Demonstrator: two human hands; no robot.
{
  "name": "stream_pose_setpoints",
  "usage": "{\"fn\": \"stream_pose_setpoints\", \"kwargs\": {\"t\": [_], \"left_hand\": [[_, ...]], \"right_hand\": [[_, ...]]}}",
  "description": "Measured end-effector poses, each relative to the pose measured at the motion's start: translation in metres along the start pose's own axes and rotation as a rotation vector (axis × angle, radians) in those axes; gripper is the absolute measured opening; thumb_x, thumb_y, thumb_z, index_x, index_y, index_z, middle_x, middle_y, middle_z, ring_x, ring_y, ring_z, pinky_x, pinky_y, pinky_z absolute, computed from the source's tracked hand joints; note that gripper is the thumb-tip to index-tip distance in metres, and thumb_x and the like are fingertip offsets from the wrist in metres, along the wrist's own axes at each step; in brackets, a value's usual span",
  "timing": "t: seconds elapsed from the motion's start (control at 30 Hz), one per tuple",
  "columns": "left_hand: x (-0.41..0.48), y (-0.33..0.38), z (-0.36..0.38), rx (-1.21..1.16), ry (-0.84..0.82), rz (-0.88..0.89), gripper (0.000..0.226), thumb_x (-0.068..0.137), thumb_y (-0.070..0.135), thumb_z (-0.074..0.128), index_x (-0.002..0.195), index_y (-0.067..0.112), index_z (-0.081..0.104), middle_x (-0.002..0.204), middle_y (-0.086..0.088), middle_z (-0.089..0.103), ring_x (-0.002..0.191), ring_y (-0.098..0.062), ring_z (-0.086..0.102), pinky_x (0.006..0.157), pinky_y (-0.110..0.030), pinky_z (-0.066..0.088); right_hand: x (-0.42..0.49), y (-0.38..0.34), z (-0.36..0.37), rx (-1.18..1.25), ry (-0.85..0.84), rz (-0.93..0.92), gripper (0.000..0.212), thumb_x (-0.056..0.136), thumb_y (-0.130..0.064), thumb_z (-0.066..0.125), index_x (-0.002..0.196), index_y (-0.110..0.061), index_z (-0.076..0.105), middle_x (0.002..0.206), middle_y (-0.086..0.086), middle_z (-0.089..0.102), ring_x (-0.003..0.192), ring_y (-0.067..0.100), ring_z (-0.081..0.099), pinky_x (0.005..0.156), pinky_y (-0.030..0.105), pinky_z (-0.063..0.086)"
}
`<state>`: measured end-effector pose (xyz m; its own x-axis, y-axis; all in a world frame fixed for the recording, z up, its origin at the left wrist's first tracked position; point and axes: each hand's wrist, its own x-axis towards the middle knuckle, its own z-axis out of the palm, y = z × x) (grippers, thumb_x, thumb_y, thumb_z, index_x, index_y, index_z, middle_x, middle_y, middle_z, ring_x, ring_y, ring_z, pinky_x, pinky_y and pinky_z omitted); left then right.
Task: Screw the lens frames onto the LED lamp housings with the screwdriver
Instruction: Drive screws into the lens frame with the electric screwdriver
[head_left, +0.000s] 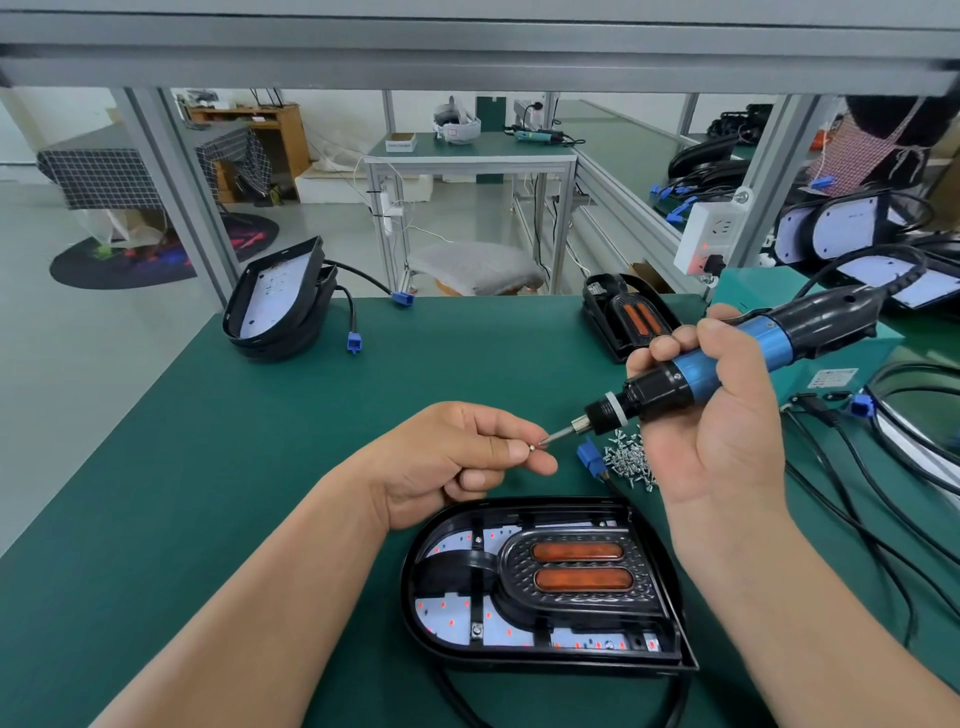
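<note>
A black LED lamp housing (540, 582) lies flat on the green mat in front of me, with a black lens frame (576, 571) holding two orange lenses seated in it. Above it my left hand (457, 457) pinches a small screw (532, 445) between thumb and forefinger. The screw touches the bit tip of the blue-and-black electric screwdriver (727, 364), which my right hand (711, 415) grips around its barrel, tilted down to the left. A pile of loose screws (631, 460) lies on the mat just under the screwdriver.
Stacked lamp housings (275, 301) with blue connectors stand at the back left. Another housing with orange lenses (626, 317) sits at the back right. Cables (883, 509), more housings and a power strip (709, 234) crowd the right side. A blue plug (592, 460) lies beside the screws.
</note>
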<state>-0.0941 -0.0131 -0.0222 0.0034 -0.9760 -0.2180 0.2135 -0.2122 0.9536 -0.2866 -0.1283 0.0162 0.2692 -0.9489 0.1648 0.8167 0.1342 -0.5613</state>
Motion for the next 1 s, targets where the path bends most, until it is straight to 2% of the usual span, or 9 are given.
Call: {"fn": "stream_pose_setpoints", "kwargs": {"t": [0.5, 0.63, 1.0], "left_hand": [[-0.0015, -0.0006, -0.0004, 0.026, 0.000, 0.005, 0.017, 0.096, -0.001, 0.066, 0.110, 0.007, 0.070, 0.113, -0.023, 0.076, 0.044, -0.003, 0.034, 0.045, -0.020, 0.015], [-0.0019, -0.0015, 0.0004, 0.054, 0.009, 0.038, 0.021, 0.089, 0.006, 0.069, 0.110, 0.007, 0.066, 0.112, -0.025, 0.076, 0.042, -0.003, 0.035, 0.046, -0.020, 0.018], [-0.0020, 0.0001, 0.0010, 0.152, -0.012, 0.079, 0.019, 0.091, 0.011, 0.072, 0.110, 0.009, 0.070, 0.110, -0.022, 0.077, 0.044, -0.004, 0.036, 0.046, -0.016, 0.026]], "right_hand": [[-0.0019, 0.0058, -0.0005, -0.057, -0.033, -0.021, 0.020, 0.101, -0.005, 0.062, 0.113, -0.019, 0.055, 0.088, 0.000, 0.056, 0.074, 0.016, 0.060, 0.084, 0.035, 0.056], [-0.0031, 0.0070, -0.0001, -0.072, -0.028, -0.015, 0.021, 0.101, -0.006, 0.063, 0.114, -0.019, 0.053, 0.087, 0.001, 0.057, 0.074, 0.016, 0.060, 0.081, 0.036, 0.055], [-0.0006, 0.0056, -0.0011, -0.042, -0.012, 0.020, 0.016, 0.100, -0.006, 0.063, 0.105, -0.020, 0.058, 0.083, 0.000, 0.056, 0.071, 0.016, 0.058, 0.076, 0.034, 0.055]]}}
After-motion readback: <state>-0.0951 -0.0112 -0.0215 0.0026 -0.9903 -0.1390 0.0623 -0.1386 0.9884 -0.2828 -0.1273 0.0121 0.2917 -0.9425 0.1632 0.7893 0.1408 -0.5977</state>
